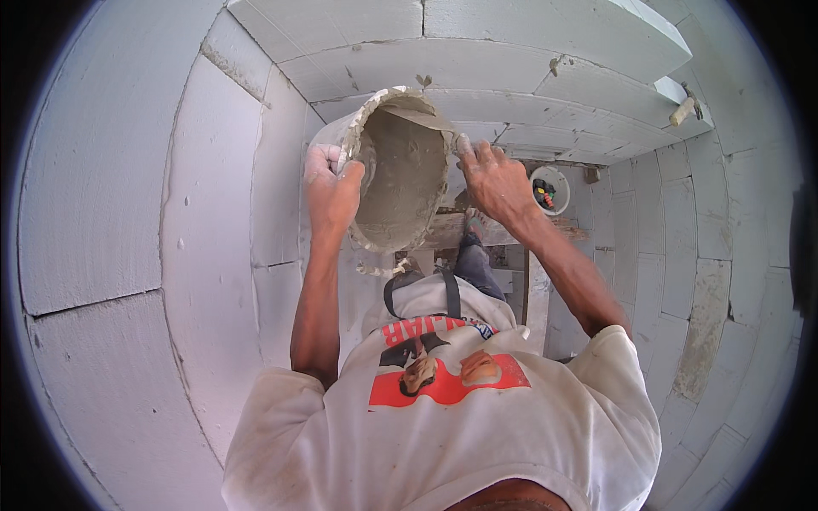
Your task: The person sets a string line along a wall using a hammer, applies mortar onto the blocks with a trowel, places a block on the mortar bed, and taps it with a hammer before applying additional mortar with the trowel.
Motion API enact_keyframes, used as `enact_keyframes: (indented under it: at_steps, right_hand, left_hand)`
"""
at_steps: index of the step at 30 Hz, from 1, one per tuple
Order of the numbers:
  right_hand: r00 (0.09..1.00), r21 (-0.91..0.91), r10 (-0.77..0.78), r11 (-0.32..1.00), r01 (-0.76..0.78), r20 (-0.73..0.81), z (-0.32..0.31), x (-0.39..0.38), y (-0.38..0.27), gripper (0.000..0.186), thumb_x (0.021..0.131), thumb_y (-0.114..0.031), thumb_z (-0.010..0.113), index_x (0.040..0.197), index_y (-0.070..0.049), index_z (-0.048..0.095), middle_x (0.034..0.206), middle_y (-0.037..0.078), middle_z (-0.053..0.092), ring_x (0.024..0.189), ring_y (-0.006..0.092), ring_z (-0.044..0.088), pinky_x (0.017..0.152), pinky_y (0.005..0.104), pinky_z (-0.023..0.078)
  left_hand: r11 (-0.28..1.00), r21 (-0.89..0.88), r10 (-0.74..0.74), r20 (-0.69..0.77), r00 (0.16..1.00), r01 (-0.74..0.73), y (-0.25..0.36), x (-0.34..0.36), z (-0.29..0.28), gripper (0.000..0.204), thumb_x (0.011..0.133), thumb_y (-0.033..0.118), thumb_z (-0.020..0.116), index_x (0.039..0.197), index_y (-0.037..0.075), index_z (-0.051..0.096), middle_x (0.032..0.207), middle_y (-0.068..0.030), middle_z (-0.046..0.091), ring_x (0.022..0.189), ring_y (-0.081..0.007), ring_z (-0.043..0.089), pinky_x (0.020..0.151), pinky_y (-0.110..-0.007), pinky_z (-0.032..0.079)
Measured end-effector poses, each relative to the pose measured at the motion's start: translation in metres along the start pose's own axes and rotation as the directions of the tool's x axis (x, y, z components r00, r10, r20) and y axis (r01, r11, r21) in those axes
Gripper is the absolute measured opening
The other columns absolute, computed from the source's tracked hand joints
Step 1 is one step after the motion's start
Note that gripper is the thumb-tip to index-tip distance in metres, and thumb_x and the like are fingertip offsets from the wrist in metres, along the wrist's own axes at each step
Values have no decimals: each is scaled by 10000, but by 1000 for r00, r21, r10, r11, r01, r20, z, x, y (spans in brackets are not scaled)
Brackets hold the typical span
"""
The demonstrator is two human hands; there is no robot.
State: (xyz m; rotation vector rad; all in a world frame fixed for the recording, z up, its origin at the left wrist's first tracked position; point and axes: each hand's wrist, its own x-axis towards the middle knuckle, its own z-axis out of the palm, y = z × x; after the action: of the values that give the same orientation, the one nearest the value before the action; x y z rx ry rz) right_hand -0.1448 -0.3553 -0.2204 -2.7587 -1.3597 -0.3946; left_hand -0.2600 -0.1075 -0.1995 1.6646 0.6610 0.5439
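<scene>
A mortar-caked bucket [330, 134] is tilted so that its mouth faces me, with wet grey mortar [405, 183] coating its inside. My left hand [331, 192] grips the bucket's left rim, thumb on the inner side and fingers round the outside. A flat trowel blade [419, 116] lies across the upper part of the mouth, against the rim. At the right end of that blade is my right hand [494, 179], its fingers closed round the trowel; the handle is hidden in the grip.
Pale block walls [94, 170] rise close on the left and ahead. A hammer [684, 111] rests on a block ledge at the upper right. Beyond my right forearm stands a small white bucket [562, 183] holding several items. A wooden plank [447, 232] lies below, near my foot [474, 223].
</scene>
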Motion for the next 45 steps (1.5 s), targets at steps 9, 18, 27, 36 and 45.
enact_keyframes:
  at_steps: [9,18,27,36,45]
  right_hand:
    - [922,-89,12,996,24,386,14,15,-46,274,890,-126,619,1113,-2,719,930,143,712,861,296,736,633,395,622]
    - [890,452,-445,816,359,97,38,-42,-41,262,948,-199,590,1042,18,702,759,116,654,627,250,682,557,369,551]
    - [560,577,-274,-23,-816,782,-7,-42,-49,222,1010,-238,600,936,-31,631,720,15,532,470,102,486,379,310,400]
    - [542,319,-346,-527,-788,766,-23,-30,-71,247,1039,-218,600,1137,8,624,688,11,505,425,94,466,332,268,357]
    - [718,339,-382,-688,-641,582,-59,0,-44,340,1048,-236,561,1226,47,619,658,36,532,397,91,457,329,262,358]
  left_hand:
    - [938,87,337,-13,941,-335,8,7,24,201,782,6,658,909,45,508,799,20,487,671,-66,423,593,-249,389]
    - [905,-218,380,28,925,-365,3,6,53,248,781,-25,664,947,46,495,826,37,489,686,-30,417,601,-220,381]
    - [951,-232,246,159,956,-206,-16,-7,29,228,780,-28,657,939,43,509,787,44,491,650,-15,413,574,-204,351]
    - [959,-231,177,47,983,-162,-53,-18,19,217,781,-23,651,938,48,519,794,48,488,653,-26,406,585,-211,353]
    - [767,-641,-101,-80,992,26,-53,-9,-21,110,908,82,596,990,33,540,928,-59,605,808,-131,571,767,-287,484]
